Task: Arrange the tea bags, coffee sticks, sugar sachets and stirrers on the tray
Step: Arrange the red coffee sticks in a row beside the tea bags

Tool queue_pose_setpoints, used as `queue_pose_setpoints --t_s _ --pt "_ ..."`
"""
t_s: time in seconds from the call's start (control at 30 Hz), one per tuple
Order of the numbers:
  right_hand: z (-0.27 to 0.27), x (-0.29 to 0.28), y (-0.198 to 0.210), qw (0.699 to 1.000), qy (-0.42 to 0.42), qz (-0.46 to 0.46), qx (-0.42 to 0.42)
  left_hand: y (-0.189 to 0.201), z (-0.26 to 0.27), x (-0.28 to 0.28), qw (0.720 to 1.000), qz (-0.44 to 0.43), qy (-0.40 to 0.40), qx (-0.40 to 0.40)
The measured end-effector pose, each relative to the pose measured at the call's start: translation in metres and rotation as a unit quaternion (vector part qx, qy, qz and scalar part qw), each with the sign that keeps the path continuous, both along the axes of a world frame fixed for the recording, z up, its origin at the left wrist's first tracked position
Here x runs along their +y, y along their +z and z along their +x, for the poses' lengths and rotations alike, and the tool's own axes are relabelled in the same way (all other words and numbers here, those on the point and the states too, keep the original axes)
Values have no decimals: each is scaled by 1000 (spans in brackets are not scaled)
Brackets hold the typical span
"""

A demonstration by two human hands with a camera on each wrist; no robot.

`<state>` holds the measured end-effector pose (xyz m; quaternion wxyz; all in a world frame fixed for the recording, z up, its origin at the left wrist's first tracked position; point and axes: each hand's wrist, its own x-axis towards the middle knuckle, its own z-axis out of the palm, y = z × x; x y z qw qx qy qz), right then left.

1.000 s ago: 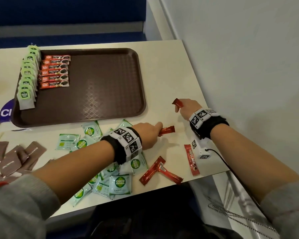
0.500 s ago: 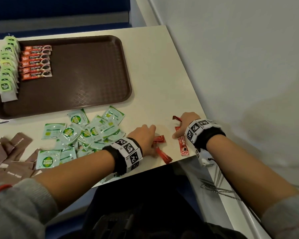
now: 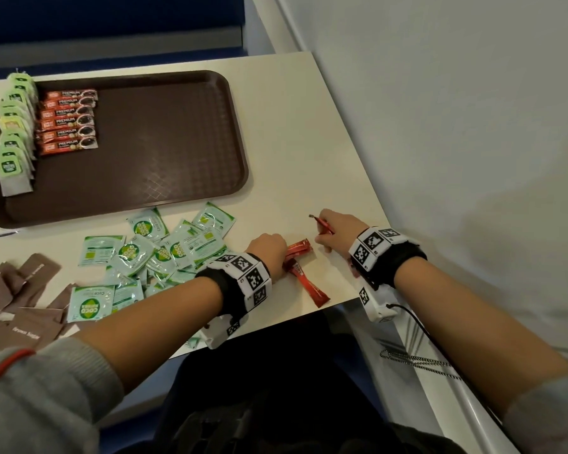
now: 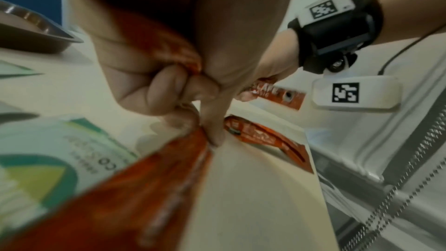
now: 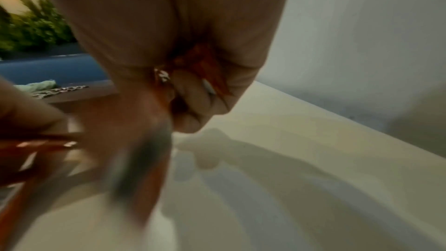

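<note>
My left hand is curled round a couple of red coffee sticks near the table's front edge; in the left wrist view its fingers are closed over them. One more red stick lies on the table just beside that hand. My right hand grips another red stick, whose tip points up and left. The brown tray holds a column of green tea bags on its left rim and a row of coffee sticks.
Green sugar sachets lie heaped in front of the tray, and brown sugar sachets are at the near left. The white wall runs along the table's right edge. A white tagged block hangs off the table corner.
Both hands have drawn together near the front edge and gathered loose red sticks. The left hand now holds sticks that lay on the table. The view has swung right.
</note>
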<state>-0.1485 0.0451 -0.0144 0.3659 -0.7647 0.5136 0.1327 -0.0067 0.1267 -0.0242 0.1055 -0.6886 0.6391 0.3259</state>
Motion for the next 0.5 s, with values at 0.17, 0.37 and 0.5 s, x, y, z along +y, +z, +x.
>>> queue_pose_setpoints --t_s 0.17,0.37,0.5 --pt "12 10 1 996 72 42 13 4 6 -6 1000 -8 7 -12" --pt "28 22 -12 982 151 11 112 4 18 -5 998 -21 54 -5" --pt "27 18 -9 986 138 -9 96 7 17 -3 999 4 17 -28"
